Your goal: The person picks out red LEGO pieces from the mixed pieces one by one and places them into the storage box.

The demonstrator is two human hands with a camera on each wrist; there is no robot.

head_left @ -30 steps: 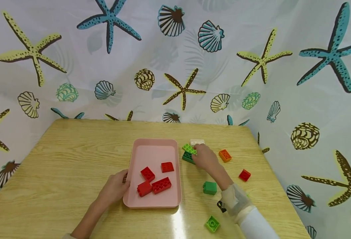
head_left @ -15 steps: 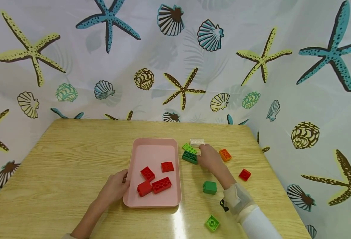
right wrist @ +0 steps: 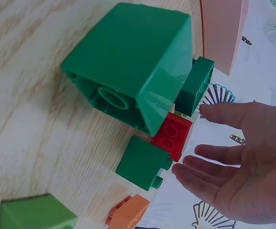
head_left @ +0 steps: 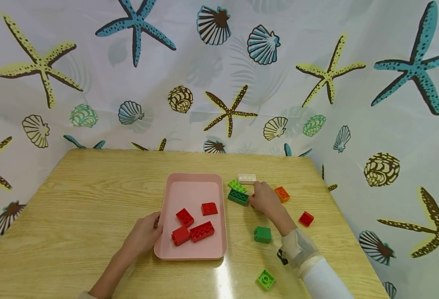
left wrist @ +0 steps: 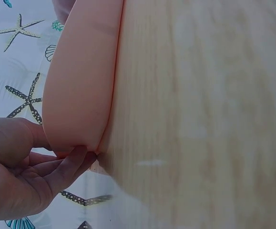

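Note:
My left hand (head_left: 143,236) grips the left side of a pink tray (head_left: 159,245), thumb at the wall and fingers curled at its lower edge in the left wrist view. Inside the tray lie several red toy bricks (head_left: 202,231). My right hand (head_left: 266,199) is low over the table, right of a dark green brick (head_left: 238,197). A red brick (right wrist: 172,137) shows between and beyond its thumb and spread fingers in the right wrist view; the hand mostly hides it in the head view. A green block (right wrist: 145,162) lies close to that brick.
Behind the dark green brick are a lime brick (head_left: 237,185) and a white brick (head_left: 247,179). An orange brick (head_left: 282,194) and a small red brick (head_left: 306,219) lie to the right. A taller green block (head_left: 262,234) and another lime brick (head_left: 265,279) stand nearer.
My right hand has drawn back and right from the lime and dark green bricks, uncovering them. A bit of red now shows at its fingertips. The left hand and tray have stayed put.

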